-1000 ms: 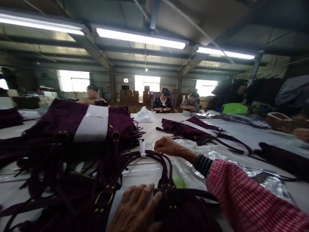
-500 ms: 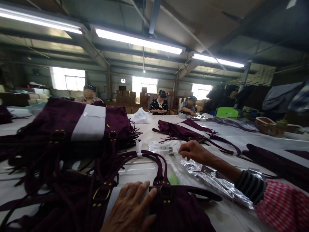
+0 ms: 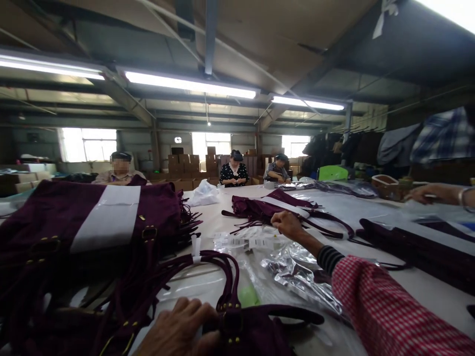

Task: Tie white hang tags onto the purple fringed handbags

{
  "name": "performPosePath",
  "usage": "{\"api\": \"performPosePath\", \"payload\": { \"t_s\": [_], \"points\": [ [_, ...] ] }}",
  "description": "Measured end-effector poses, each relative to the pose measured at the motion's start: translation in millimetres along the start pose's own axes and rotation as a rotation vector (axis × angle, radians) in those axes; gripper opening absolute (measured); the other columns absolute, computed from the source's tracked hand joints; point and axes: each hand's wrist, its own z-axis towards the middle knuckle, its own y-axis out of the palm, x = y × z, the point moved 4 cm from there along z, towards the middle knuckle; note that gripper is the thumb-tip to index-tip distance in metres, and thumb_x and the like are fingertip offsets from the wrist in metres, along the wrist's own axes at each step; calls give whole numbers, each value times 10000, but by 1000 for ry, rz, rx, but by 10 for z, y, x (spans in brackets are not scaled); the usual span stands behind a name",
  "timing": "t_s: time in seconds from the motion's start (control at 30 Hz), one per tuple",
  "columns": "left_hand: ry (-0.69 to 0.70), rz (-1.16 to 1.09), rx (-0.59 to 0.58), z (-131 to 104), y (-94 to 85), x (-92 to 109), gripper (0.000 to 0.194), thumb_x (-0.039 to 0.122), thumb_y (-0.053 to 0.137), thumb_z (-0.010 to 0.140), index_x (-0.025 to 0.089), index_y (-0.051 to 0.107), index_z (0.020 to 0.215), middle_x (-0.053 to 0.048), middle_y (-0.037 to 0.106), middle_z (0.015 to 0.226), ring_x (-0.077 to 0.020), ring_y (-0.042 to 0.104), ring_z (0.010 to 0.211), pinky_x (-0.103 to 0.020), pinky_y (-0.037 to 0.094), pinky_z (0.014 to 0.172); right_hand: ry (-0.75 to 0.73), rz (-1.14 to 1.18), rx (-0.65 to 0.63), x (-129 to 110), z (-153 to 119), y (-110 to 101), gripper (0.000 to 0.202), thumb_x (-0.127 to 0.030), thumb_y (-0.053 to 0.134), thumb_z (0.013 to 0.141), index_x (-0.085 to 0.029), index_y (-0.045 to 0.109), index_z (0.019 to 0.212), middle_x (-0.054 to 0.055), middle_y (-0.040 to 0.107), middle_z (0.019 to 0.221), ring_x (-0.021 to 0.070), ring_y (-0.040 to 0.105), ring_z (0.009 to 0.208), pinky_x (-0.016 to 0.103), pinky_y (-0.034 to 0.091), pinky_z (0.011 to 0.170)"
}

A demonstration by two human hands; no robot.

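Note:
At the bottom centre, my left hand rests on the near purple handbag, its fingers bent over the bag's upper edge where a white paper band wraps it. The handles arch away from me, held together by a white tie. My right hand, in a red checked sleeve, is reached forward with its fingers closed. It hovers by another purple bag, above white printed labels in clear plastic. Whatever its fingers hold is hidden.
Stacked purple bags rise on the left. Crumpled clear plastic and another banded bag lie on the right. A co-worker's hand reaches in from the right edge. Several people sit across the table; a white plastic bag stands there.
My right hand has moved forward from the labels toward the far bag. My left hand has gone from lying flat to bent fingers. A co-worker's hand has appeared at right; the view has shifted.

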Motion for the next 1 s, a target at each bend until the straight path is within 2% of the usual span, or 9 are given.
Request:
{"api": "performPosePath", "payload": {
  "t_s": [0.13, 0.23, 0.37, 0.5, 0.63, 0.77, 0.87, 0.93, 1.0],
  "points": [
    [-168, -130, -161, 569, -203, 337, 100, 318, 608, 943, 303, 698, 984, 22, 729, 996, -207, 677, 991, -297, 499, 846, -28, 1, -37, 9, 35, 227, 304, -116, 582, 752, -209, 755, 984, 52, 746, 1031, 200, 665, 986, 248, 418, 804],
    [-240, -251, -173, 971, -120, 587, 136, 280, 634, 890, 273, 709, 1003, 0, 737, 1002, -210, 674, 984, -303, 469, 862, -21, 1, -48, -26, 80, 297, 357, -116, 601, 732, -222, 736, 1044, 53, 731, 1088, 204, 649, 1032, 254, 409, 816],
    [-261, -341, -178, 1361, 97, 740, 143, 313, 628, 837, 256, 749, 887, -24, 763, 914, -234, 694, 926, -309, 445, 787, 56, 3, -70, 67, 136, 262, 220, -150, 594, 746, -206, 753, 888, 64, 748, 909, 212, 675, 915, 263, 399, 722],
    [-287, -298, -116, 1661, 207, 675, 137, 267, 614, 791, 239, 748, 791, -43, 765, 851, -257, 698, 909, -315, 417, 736, 104, 40, -111, 216, 121, 288, 146, -204, 644, 736, -212, 762, 823, 38, 755, 900, 194, 674, 896, 247, 397, 685],
    [-392, -299, 15, 1933, 240, 469, 177, 212, 573, 818, 241, 746, 845, -33, 762, 879, -222, 694, 887, -290, 418, 716, 97, 96, -107, 258, 83, 396, 151, -195, 677, 708, -233, 770, 821, 13, 759, 941, 201, 659, 978, 248, 420, 766],
    [-440, -259, 99, 2206, 198, 288, 260, 176, 536, 862, 214, 737, 1022, -65, 763, 1037, -230, 687, 980, -302, 456, 798, 8, 159, -79, 224, 62, 431, 134, -200, 650, 762, -233, 774, 804, 3, 755, 898, 183, 663, 944, 244, 422, 785],
    [-396, -235, 153, 2433, 172, 225, 376, 143, 558, 864, 215, 673, 1215, -54, 717, 1227, -210, 644, 1122, -287, 443, 927, -52, 190, -50, 215, 34, 399, 137, -233, 653, 801, -237, 782, 849, 4, 755, 922, 180, 658, 957, 244, 426, 812],
    [-359, -226, 137, 2581, 215, 212, 361, 131, 602, 834, 220, 700, 1171, -39, 738, 1168, -202, 653, 1098, -269, 447, 913, -72, 199, -33, 213, 20, 379, 145, -242, 647, 822, -239, 784, 869, 9, 757, 942, 181, 656, 969, 250, 427, 842],
    [-341, -213, 103, 2698, 287, 210, 247, 125, 617, 810, 208, 758, 995, -45, 769, 998, -215, 684, 998, -278, 458, 853, -80, 200, -23, 211, 15, 374, 153, -241, 637, 836, -241, 787, 870, 14, 759, 954, 183, 658, 967, 257, 428, 865]
  ]
}}
